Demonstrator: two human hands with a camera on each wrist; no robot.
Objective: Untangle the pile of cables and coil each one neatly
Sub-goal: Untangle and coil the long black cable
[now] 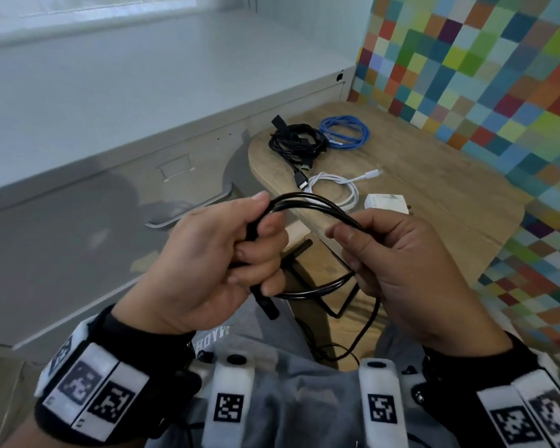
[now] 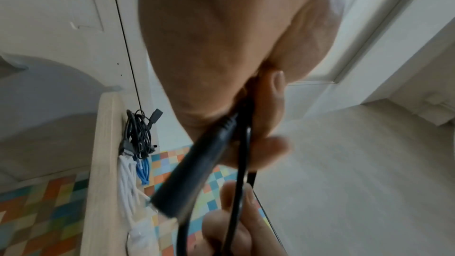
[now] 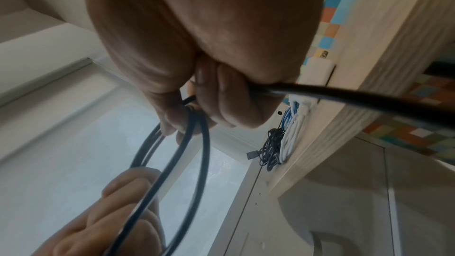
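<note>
Centre of frame: my left hand (image 1: pixel 220 253) and right hand (image 1: pixel 398 263) both gripped the black cable (image 1: pixel 314 203), part-looped | other cables upper centre on table (image 1: pixel 434 189) | risk: dangling tail snagging, loops slipping loose.

Left grip (image 1: pixel 220 253) and right grip (image 1: pixel 398 266) curled closed, raised side by side.

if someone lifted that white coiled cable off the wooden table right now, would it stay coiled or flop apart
Probably flop apart: the white coiled cable lies in loose loops with no tie visible, and one plug end already trails free. It looks thin, so likely light and limp. On the smooth wooden table it would likely slide easily if pushed.
</note>
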